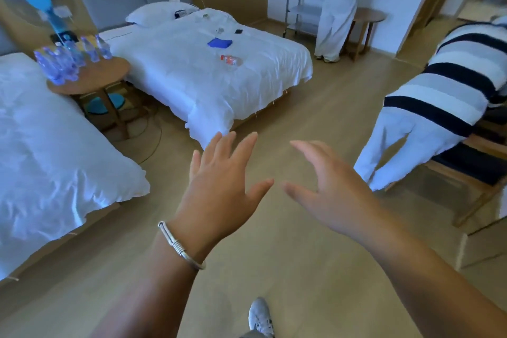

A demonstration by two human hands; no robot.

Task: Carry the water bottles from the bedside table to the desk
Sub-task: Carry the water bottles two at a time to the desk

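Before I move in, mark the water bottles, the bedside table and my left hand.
water bottles (72,59): head view, on the middle of the cluster.
bedside table (105,74): head view, on the bare round top.
left hand (219,186): head view, on the back of the hand.

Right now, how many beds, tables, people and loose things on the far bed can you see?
Beds: 2, near and far
Round wooden tables: 2, bedside table and far table
Other people: 2, standing and bending
Blue cloth on far bed: 1
Lying bottle on far bed: 1
Total: 8
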